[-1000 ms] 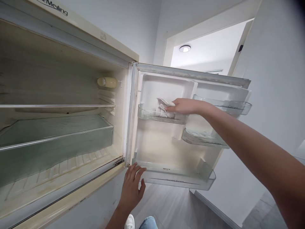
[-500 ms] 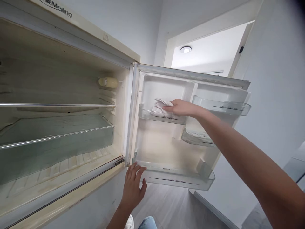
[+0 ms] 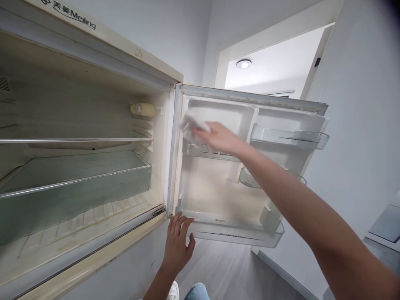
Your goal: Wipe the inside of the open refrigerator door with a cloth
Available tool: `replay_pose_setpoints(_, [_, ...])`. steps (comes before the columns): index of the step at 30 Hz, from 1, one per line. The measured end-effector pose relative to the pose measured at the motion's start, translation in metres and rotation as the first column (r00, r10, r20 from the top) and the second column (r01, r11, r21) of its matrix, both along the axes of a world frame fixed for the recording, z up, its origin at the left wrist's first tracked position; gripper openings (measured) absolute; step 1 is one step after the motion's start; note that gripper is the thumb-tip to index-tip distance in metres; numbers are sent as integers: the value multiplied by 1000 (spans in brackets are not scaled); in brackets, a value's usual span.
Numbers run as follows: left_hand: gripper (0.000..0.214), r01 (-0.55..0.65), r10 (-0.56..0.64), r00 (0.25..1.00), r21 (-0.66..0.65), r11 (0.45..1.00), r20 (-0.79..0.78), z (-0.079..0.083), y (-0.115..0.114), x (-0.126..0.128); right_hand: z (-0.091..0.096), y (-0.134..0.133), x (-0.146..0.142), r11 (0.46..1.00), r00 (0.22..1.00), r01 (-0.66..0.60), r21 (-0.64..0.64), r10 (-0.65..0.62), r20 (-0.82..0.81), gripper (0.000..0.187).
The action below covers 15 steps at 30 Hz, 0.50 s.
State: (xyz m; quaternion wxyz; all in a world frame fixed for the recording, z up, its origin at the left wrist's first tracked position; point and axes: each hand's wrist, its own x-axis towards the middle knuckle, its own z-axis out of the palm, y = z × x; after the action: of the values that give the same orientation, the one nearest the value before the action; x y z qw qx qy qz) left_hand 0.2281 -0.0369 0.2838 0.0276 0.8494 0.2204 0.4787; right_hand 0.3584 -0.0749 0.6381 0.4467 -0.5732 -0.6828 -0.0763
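My right hand (image 3: pixel 215 135) grips a whitish cleaning cloth (image 3: pixel 191 126), both smeared by motion. The cloth is over the hinge side of the opened fridge door (image 3: pixel 209 187), by the left end of the upper clear door shelf (image 3: pixel 212 153). Lower down, my left hand (image 3: pixel 179 237) has its fingers spread, the tips at the door's bottom corner beside the lowest clear door bin (image 3: pixel 237 236). Nothing shows in that hand.
To the left is the fridge interior, with a glass shelf (image 3: pixel 78 141), a greenish clear drawer (image 3: pixel 93 189) and a cream lamp cover (image 3: pixel 143 109). More door shelves (image 3: pixel 290 138) sit at the right. Behind the door are a doorway and white wall (image 3: pixel 353 146).
My right hand has moved the cloth left and slightly up, from inside the upper door shelf to the door's hinge-side edge. My left hand stays at the bottom corner.
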Motion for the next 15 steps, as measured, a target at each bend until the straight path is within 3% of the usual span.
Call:
replay_pose_setpoints(1, [45, 1, -1, 1000, 4, 1000, -1, 0, 0, -1, -9, -2, -10, 997, 969, 62, -55, -47, 243, 24])
replay_pose_setpoints(3, [46, 6, -6, 1000, 19, 1000, 1, 0, 2, -2, -28, -4, -23, 983, 779, 184, -4, -143, 611, 39])
replay_pose_setpoints(5, [45, 12, -12, 1000, 42, 999, 11, 0, 4, -4, -44, -5, -24, 971, 596, 191, 146, -233, 768, 50])
replay_pose_setpoints(8, [46, 24, -24, 1000, 62, 998, 0, 2, 8, -8, -59, -4, -7, 957, 479, 112, 266, -287, 830, 59])
replay_pose_setpoints(15, [45, 33, -33, 999, 57, 998, 2, 5, 8, -10, -69, -29, 41, 924, 423, 92, 371, -374, 825, 69])
